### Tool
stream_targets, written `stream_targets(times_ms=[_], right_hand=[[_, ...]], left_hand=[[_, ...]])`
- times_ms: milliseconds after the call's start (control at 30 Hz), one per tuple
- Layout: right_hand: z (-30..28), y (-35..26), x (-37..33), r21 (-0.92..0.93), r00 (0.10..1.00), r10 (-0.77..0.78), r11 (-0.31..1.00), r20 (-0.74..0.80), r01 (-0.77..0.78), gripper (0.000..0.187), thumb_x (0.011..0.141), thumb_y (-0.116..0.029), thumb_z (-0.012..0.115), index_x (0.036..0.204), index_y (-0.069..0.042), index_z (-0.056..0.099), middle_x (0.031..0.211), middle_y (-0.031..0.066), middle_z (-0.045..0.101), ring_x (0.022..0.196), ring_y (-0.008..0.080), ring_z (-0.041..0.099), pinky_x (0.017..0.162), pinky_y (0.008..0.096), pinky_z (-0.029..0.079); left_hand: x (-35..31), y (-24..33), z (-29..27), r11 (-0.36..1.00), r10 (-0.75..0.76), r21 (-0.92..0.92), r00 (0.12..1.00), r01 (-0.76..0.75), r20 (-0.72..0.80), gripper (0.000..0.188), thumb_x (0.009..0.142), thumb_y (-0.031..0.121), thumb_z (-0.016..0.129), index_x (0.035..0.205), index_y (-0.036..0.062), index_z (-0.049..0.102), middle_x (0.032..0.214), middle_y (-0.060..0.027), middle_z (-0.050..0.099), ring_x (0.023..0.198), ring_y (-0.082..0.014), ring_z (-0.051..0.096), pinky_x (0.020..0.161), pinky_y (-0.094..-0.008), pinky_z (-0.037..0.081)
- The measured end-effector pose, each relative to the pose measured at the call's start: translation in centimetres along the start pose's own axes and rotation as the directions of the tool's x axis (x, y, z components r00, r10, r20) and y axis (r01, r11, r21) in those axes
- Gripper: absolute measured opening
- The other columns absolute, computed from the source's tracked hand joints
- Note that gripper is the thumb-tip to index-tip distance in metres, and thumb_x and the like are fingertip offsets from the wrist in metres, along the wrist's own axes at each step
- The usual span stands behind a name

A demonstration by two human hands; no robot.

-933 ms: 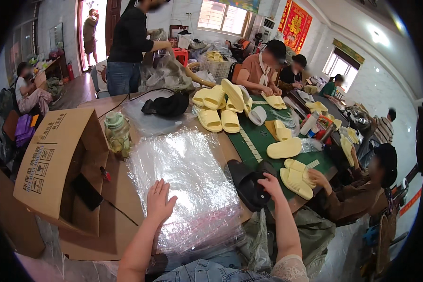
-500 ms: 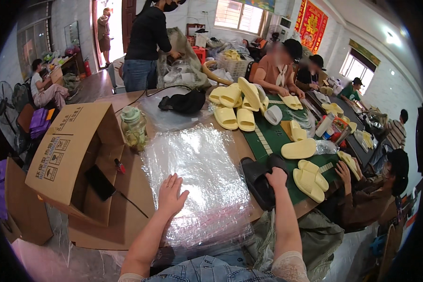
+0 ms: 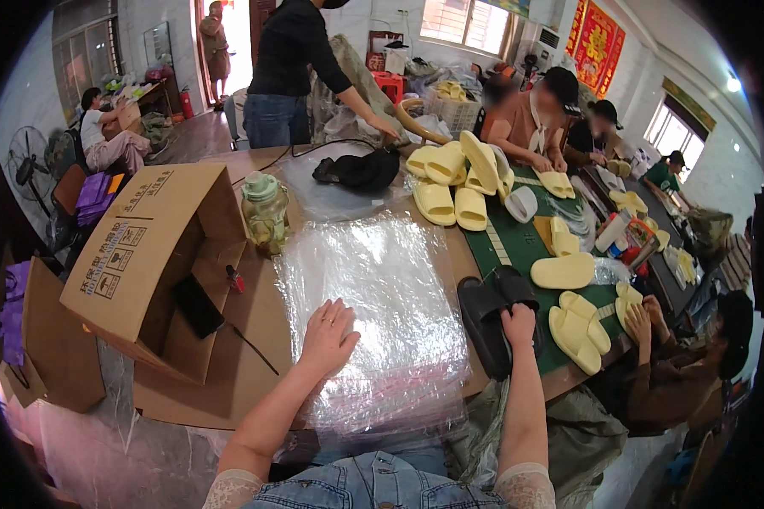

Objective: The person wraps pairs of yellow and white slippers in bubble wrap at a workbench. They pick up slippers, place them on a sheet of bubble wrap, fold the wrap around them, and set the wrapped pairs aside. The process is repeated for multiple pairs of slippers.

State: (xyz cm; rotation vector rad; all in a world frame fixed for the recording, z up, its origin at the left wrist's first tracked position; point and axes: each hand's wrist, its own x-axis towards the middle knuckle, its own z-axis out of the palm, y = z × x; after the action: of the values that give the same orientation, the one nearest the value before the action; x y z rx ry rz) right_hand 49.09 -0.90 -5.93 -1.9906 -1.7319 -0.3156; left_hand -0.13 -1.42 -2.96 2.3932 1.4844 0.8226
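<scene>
Right hand [image 3: 519, 324] grips one black slipper; left hand [image 3: 329, 338] lies flat on clear bags

The right-hand black slipper [image 3: 515, 288] and the left-hand black slipper [image 3: 488, 343] are side by side toward the near edge of the table surface [image 3: 165, 399], just right of the stack of clear bags [image 3: 390, 280]. Their long axes run from the near edge toward the far edge, the far ends leaning slightly left. The strap of the left-hand one sits in its farther half, so its toe seems to point away from the person. The right hand's fingers close around the near part of the other slipper; their tips are hidden. The left hand's fingers lie close together, pointing toward the far edge, with the thumb out to the right.

An open carton [image 3: 144, 263] stands at the left edge, a lidded glass jar [image 3: 266, 216] between it and the bags. Black fabric [image 3: 358, 170] lies near the far edge. Toward the right edge, a green mat [image 3: 505, 237] bears yellow slippers [image 3: 579, 331]. Co-workers [image 3: 696, 365] sit along that side, and a standing person [image 3: 293, 59] leans in beyond the far edge. A window [image 3: 467, 25] and a red hanging [image 3: 592, 47] show behind.
</scene>
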Motion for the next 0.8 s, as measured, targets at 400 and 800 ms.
stream_targets(times_ms=[400, 800], right_hand=[[-3.7, -2.2, -4.1, 0.195, 0.972, 0.174, 0.97, -0.157, -0.142, 0.032, 0.083, -0.02, 0.069, 0.073, 0.005, 0.052, 0.074, 0.0253, 0.054, 0.074, 0.0458, 0.057, 0.065, 0.0506, 0.043], [-18.4, -11.6, -14.7, 0.631, 0.985, 0.123, 0.776, -0.123, -0.018, 0.031, 0.088, -0.016, 0.071, 0.111, 0.005, 0.069, 0.108, 0.0184, 0.073, 0.106, 0.0295, 0.07, 0.087, 0.0356, 0.052]], left_hand=[[-2.0, 2.1, 0.7, 0.962, 0.271, -0.108, 0.921, -0.25, 0.279, 0.061, 0.096, 0.051, 0.06, 0.145, 0.0155, 0.053, 0.157, -0.0178, 0.041, 0.147, -0.0371, 0.035, 0.121, -0.0484, 0.028], [-0.2, 5.3, 0.3, 0.898, -0.104, -0.41, 0.983, 0.159, 0.152, 0.036, 0.103, 0.031, 0.053, 0.121, 0.0076, 0.072, 0.129, -0.0227, 0.066, 0.129, -0.0385, 0.055, 0.111, -0.0431, 0.042]])
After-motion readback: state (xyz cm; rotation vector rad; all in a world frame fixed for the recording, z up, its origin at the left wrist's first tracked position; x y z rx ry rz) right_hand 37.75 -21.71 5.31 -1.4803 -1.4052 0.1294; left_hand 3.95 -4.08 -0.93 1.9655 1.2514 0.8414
